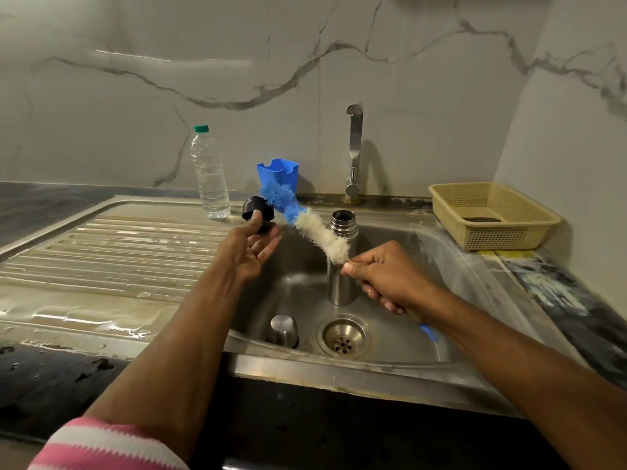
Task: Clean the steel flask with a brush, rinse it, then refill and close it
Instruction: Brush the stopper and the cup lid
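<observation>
The right hand [380, 273] grips the handle of a bottle brush [305, 218], its soft blue-and-white bristle head raised outside the steel flask [341, 259]. The left hand [252, 247], fingers spread and relaxed, has its thumb against a black plastic stopper [257, 212] left of the flask; whether it carries the stopper cannot be told. The flask, a smooth brushed cylinder with a ribbed neck, stands upright and uncapped in the sink [441, 266], in front of the tap [354, 150], which shows no water running. By appearances scrubbing is under way or just ending; rinsing, refilling and closing remain. A domed steel cup [283, 330] sits mouth down in front of the flask, beside the drain [342, 335]. Behind and left of the flask stands a clear water bottle [209, 174]; to its right, a beige perforated basket [492, 215].
</observation>
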